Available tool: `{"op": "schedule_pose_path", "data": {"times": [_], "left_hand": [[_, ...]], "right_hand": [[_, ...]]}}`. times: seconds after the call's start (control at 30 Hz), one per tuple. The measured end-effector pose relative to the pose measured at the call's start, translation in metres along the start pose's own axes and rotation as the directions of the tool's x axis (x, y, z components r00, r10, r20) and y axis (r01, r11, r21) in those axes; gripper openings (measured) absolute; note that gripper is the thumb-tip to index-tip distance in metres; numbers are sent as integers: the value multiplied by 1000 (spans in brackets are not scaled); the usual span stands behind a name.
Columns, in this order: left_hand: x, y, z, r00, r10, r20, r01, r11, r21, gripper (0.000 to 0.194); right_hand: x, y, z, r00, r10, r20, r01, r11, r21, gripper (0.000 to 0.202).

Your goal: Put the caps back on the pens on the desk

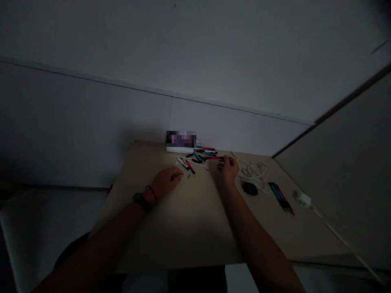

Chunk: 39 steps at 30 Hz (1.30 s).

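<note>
My right hand (229, 170) is raised over the back of the table, with its fingers pinched round a red and black pen (213, 158) that points left. My left hand (167, 180) rests on the table with curled fingers; something dark shows at its fingertips, too dim to make out. Just beyond the left fingertips lie a red pen (190, 166) and a white pen (183, 163). More pens and pen parts in blue, black, red and white, such as a blue pen (209, 154), are scattered behind them. A small dark piece (188, 176) sits beside the left hand.
At the back edge of the table (183, 228) stands a phone (181, 139) with a blurred screen on a white base (179, 149). To the right are a coiled white cable (256, 173), a round black object (249, 188), a row of pens (281, 198) and a white power plug (302, 198).
</note>
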State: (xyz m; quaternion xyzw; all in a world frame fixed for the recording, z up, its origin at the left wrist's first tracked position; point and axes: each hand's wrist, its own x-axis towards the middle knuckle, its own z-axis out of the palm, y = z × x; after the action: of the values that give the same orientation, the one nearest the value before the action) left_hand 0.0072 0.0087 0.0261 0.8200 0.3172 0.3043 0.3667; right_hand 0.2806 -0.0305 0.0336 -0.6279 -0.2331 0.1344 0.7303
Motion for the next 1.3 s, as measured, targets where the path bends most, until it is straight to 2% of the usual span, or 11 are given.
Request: {"op": "schedule_pose_path", "data": {"times": [0.23, 0.33, 0.53, 0.6, 0.7, 0.8, 0.97, 1.17, 1.23, 1.3], "left_hand": [[0, 0, 2, 999, -20, -41, 18, 998, -56, 18], [0, 1, 2, 999, -13, -35, 12, 999, -46, 19], [0, 2, 2, 999, -16, -34, 15, 1000, -28, 22], [0, 2, 2, 999, -20, -34, 20, 999, -27, 22], [0, 3, 2, 999, -34, -28, 33, 999, -22, 22], [0, 4, 2, 999, -34, -35, 34, 999, -6, 23], [0, 4, 3, 998, -41, -41, 41, 999, -8, 20], [0, 4, 4, 996, -48, -74, 42, 996, -80, 18], [0, 5, 3, 996, -46, -75, 38, 993, -110, 18], [0, 5, 2, 996, -46, -71, 37, 992, -119, 19]], "right_hand": [[12, 17, -7, 998, 58, -16, -58, 998, 24, 39], [13, 20, -7, 999, 37, -6, -37, 999, 1, 38], [6, 16, -12, 998, -67, 12, 67, 996, -50, 40], [5, 10, -14, 989, -147, -17, 145, 985, -98, 40], [3, 1, -12, 945, -323, -45, 304, 923, -236, 44], [-2, -3, -6, 911, -409, 45, 399, 850, -345, 46], [-9, 0, 6, 889, -378, 257, 450, 823, -347, 45], [8, 8, 19, 749, -415, 516, 653, 592, -472, 36], [16, 14, 23, 737, -369, 566, 658, 581, -478, 34], [23, 21, 27, 742, -326, 585, 639, 609, -471, 33]]}}
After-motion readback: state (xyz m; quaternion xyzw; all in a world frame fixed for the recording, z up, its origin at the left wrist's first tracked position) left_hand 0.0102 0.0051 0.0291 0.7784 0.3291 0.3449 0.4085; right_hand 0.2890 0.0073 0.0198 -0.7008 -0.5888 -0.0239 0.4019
